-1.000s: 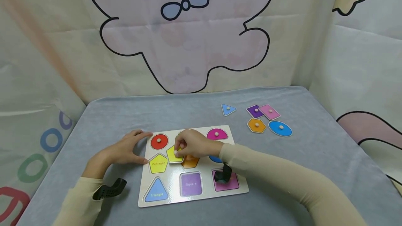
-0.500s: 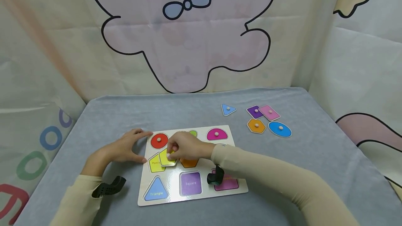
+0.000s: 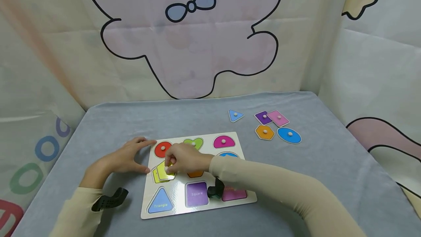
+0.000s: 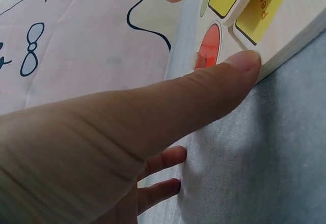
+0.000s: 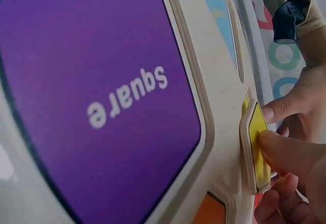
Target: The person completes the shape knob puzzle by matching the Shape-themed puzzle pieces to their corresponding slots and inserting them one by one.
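Note:
My right hand (image 3: 187, 157) pinches the knob of a yellow pentagon piece (image 3: 162, 172), which hangs over the yellow pentagon recess on the white puzzle board (image 3: 177, 207). The right wrist view shows the pentagon piece (image 5: 259, 147) tilted and partly above its recess. At the board's left edge rests my left hand (image 3: 126, 156), thumb and forefinger spread and touching the rim. Its thumb (image 4: 204, 89) presses the board's side in the left wrist view. On the board, a red circle (image 3: 162, 149), a green heart (image 3: 196, 142) and a magenta half circle (image 3: 224, 141) sit in their recesses.
Beyond the board to the right lie a light blue triangle (image 3: 235, 115), a purple square (image 3: 262, 117) partly under a pink piece (image 3: 279, 118), an orange hexagon (image 3: 264, 132) and a blue oval (image 3: 289, 135). The printed triangle (image 3: 160, 201) and purple square (image 3: 196, 194) recesses are uncovered.
My right hand has carried the yellow pentagon piece leftward, from beside its recess to over it. The green heart has come into view behind that hand. My left hand stays at the board's edge.

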The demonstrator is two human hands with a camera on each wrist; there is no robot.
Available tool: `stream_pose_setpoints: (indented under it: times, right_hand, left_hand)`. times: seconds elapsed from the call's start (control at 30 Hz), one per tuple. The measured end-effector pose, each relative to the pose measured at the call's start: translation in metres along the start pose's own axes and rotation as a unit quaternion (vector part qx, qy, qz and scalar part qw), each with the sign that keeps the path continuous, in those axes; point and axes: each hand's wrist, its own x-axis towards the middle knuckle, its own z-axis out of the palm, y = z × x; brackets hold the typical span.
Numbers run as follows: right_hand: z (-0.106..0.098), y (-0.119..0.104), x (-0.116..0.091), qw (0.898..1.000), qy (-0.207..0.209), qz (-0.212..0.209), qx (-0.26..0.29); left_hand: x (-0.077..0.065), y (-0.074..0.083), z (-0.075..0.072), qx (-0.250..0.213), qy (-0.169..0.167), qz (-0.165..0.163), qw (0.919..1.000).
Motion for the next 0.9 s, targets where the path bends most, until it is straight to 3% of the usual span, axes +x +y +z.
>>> stream_pose_setpoints:
  times: [0.9]
  right_hand:
    - [0.0057, -0.0045, 0.0072, 0.999, -0.02, -0.007, 0.031]
  left_hand:
    - [0.0016, 0.0005, -0.0009, 0.0, -0.011, -0.016, 0.9998]
